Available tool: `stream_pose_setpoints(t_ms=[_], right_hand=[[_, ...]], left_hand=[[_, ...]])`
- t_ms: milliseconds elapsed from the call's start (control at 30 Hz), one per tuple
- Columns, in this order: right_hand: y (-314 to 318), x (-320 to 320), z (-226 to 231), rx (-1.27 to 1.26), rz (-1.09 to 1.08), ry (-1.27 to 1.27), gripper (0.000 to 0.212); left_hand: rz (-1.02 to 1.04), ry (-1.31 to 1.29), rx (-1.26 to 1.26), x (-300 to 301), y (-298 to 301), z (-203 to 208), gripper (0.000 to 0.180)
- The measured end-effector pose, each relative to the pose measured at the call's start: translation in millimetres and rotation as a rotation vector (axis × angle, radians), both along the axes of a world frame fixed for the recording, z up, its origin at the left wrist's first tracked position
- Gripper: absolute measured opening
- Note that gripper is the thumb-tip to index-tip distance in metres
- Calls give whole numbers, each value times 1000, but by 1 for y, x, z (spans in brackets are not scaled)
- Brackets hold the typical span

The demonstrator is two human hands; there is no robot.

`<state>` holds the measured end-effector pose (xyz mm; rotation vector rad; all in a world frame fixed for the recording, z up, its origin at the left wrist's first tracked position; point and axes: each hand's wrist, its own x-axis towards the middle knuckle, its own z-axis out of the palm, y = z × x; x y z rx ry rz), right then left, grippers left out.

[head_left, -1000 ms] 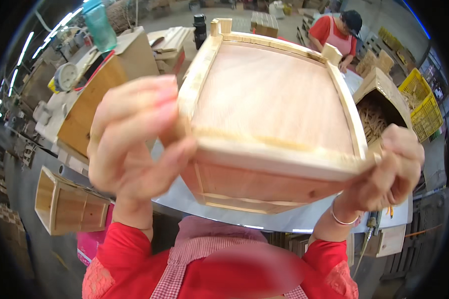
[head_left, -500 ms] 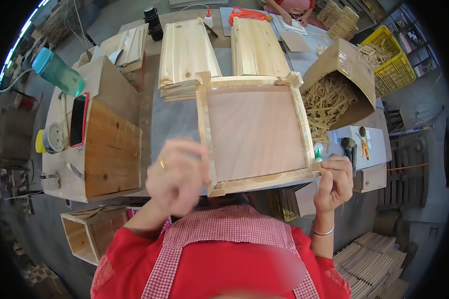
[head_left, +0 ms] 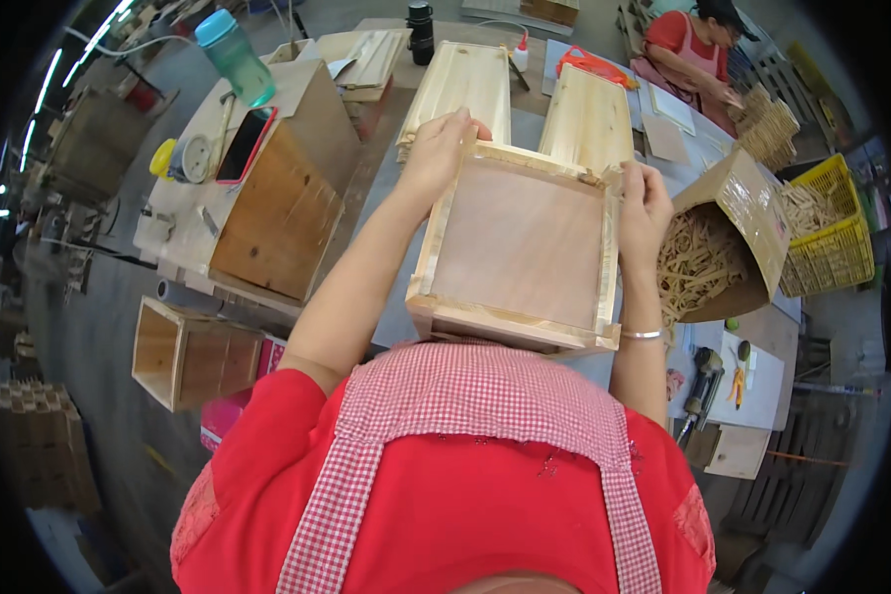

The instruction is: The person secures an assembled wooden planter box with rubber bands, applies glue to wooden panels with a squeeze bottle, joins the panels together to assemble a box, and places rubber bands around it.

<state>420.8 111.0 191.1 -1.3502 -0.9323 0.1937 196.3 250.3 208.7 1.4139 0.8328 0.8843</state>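
A: Workpiece location?
B: The pale square wooden box with a framed flat panel (head_left: pixel 520 252) is at the centre of the frame, panel facing up.
A: Hand states?
B: The left hand (head_left: pixel 444 153) is bent around the box's upper-left corner. The right hand (head_left: pixel 645 208) pinches the upper-right corner.
A: Adjacent item?
B: An open brown cardboard carton (head_left: pixel 752 203), right of frame, containing thin tan wooden strips (head_left: pixel 701 262).

a full ring around one box (head_left: pixel 520 247)

beyond the box, two piles of boards lie side by side on the worktop (head_left: pixel 527 129) — left pile (head_left: pixel 460 89), right pile (head_left: pixel 586 117). to the right, a carton (head_left: pixel 757 203) lies on its side with strips (head_left: pixel 701 262) in it; a crate (head_left: pixel 827 252) stands right of that, pliers (head_left: pixel 739 384) nearer. on the left, a stand (head_left: pixel 279 228) carries a phone (head_left: pixel 247 146) — a bottle (head_left: pixel 240 64) behind it.
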Motion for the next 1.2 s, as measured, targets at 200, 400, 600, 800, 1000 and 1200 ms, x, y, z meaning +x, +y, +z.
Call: stream_pose_setpoints(t_ms=[200,400,600,800,1000,1200], right_hand=[[12,-1,-1,-28,63,57,27],[10,7,-3,-86,-8,-90,26],[1,-5,-10,1,-13,30,25],[9,-6,8,37,5,97,27],[7,-2,0,17,41,136,29],[25,4,-18,77,-20,12,21]], left_hand=[[12,58,85,2,13,-9,49],[30,83,271,-1,2,-22,47],[60,-52,54,4,-4,-16,47],[113,7,86,1,-7,4,48],[76,-38,183,9,-2,-20,46],[147,380,211,-3,17,-1,30]])
